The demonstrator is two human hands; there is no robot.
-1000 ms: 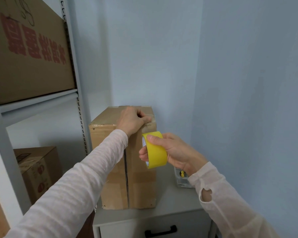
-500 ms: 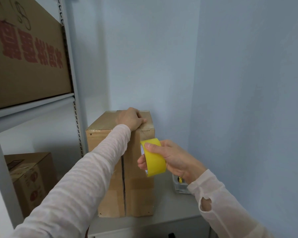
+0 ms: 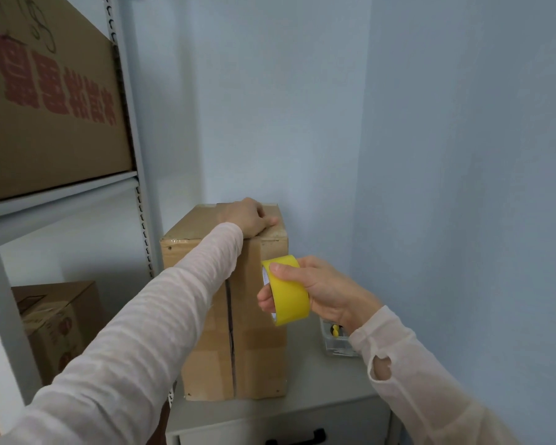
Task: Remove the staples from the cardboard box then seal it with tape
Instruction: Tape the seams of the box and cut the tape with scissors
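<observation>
**Tape roll in the right grip, left grip bearing down on the box**

I am watching through the head camera. The right grip [image 3: 321,290] is holding the yellow tape roll [image 3: 289,290]: the thumb is lying across the top of the roll's outer band and the fingers are curling round from underneath, with one fingertip showing at the roll's left edge. The roll is standing on edge, its open core facing left, just in front of the right half of the cardboard box [image 3: 260,354]. I cannot tell whether any tape is running from the roll to the cardboard.

The left grip [image 3: 249,216] is sitting up and to the left of the right grip, on the box's top near its front edge. Its fingers are curled under, holding nothing I can make out, and the thumb is lying flat on the cardboard.

The box is standing tall on the grey bench [image 3: 318,390], directly below the left grip. Its front face is showing a vertical seam with a dark gap, running down from beneath the left sleeve.

Below the right wrist, a small clear container [image 3: 336,342] is sitting on the bench with something yellow inside. Far left of both grips, a metal shelf rack [image 3: 132,123] is carrying a large printed carton [image 3: 45,107], with a smaller carton [image 3: 58,322] lower down.
</observation>
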